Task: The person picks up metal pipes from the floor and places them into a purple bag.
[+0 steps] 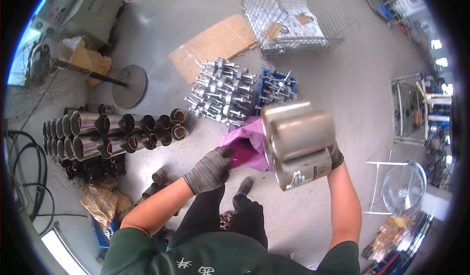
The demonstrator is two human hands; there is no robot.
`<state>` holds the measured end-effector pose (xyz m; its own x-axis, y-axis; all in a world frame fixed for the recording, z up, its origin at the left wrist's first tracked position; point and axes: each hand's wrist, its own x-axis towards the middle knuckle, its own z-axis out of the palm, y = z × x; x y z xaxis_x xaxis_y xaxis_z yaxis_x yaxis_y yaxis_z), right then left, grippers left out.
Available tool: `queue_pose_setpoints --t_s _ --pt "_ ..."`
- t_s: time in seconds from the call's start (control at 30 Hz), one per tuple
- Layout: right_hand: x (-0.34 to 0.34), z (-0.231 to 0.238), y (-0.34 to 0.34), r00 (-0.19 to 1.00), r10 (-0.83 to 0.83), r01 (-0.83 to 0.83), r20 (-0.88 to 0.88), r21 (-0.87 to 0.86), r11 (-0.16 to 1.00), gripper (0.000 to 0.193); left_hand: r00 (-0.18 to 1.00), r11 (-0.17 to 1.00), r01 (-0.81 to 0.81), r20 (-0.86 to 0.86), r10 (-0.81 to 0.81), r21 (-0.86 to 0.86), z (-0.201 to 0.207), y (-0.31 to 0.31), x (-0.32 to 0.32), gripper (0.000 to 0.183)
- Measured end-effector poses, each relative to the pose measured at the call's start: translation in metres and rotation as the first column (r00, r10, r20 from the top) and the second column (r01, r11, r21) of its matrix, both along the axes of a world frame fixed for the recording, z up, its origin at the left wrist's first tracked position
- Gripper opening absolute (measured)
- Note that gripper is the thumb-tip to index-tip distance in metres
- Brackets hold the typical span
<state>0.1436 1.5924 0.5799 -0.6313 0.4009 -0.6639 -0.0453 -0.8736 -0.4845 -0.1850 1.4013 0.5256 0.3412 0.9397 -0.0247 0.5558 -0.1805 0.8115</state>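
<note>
Where the shiny metal canister piece (301,133) hangs tilted in the air, right of centre, my gloved right hand (336,156) is clamped on its right end, though most of the fingers are hidden from me behind it. The purple bag (254,133) is just left of the piece and partly covered by it; my gloved left hand (210,171) has its fingers closed together on the bag's left edge. Beyond the bag, I see stacked silver metal parts (223,91) beside a blue crate (293,85) holding more metal pieces. Farther out, flattened cardboard (210,42) lies near a wire cage (303,44), and stacked metal tubes (88,147) stand off to my left.
</note>
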Motion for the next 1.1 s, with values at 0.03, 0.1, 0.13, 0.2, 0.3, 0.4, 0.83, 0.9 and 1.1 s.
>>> queue_pose_setpoints --t_s 0.03,0.1,0.13,0.2,0.3,0.4,0.83,0.9,1.1 --pt "-0.01 0.0 -0.003 1.0 0.02 -0.02 0.018 -0.024 1.0 0.05 0.999 0.999 -0.035 0.005 0.035 0.019 0.005 0.001 -0.005 0.023" --pt "-0.02 -0.001 -0.018 0.995 0.066 -0.059 0.074 -0.096 0.994 0.049 0.999 0.998 -0.052 0.009 0.053 -0.029 0.014 0.007 -0.012 0.013" --pt "-0.02 -0.001 -0.029 0.988 0.115 -0.098 0.105 -0.156 0.983 0.05 0.998 0.997 -0.064 0.012 0.064 -0.051 0.021 0.009 -0.016 0.011" --pt "-0.019 -0.001 -0.051 0.965 0.207 -0.157 0.161 -0.278 0.948 0.051 0.993 1.0 -0.016 -0.116 0.014 -0.015 0.014 0.007 -0.017 0.013" --pt "0.008 -0.032 -0.076 0.863 0.49 -0.503 0.125 0.107 0.858 0.055 0.99 0.999 0.018 -0.136 -0.022 -0.031 0.01 0.002 -0.014 0.011" --pt "-0.031 -0.023 -0.071 0.887 0.426 -0.39 0.178 -0.206 0.898 0.057 0.987 0.994 0.093 -0.13 -0.099 -0.048 0.011 -0.014 -0.011 0.009" --pt "-0.032 -0.197 -0.007 0.985 -0.138 0.075 -0.1 -0.471 0.879 0.05 0.919 0.933 0.343 -0.168 -0.357 -0.111 0.052 -0.046 0.021 0.034" --pt "0.015 -0.251 -0.008 0.998 -0.031 0.035 0.048 -0.092 0.995 0.062 0.955 0.959 0.284 -0.086 -0.283 0.005 0.056 -0.03 0.02 0.034" --pt "0.021 -0.239 -0.048 0.129 0.298 -0.813 0.946 -0.071 0.578 0.081 0.988 0.976 0.152 0.014 -0.156 0.158 0.074 -0.022 0.012 0.035"
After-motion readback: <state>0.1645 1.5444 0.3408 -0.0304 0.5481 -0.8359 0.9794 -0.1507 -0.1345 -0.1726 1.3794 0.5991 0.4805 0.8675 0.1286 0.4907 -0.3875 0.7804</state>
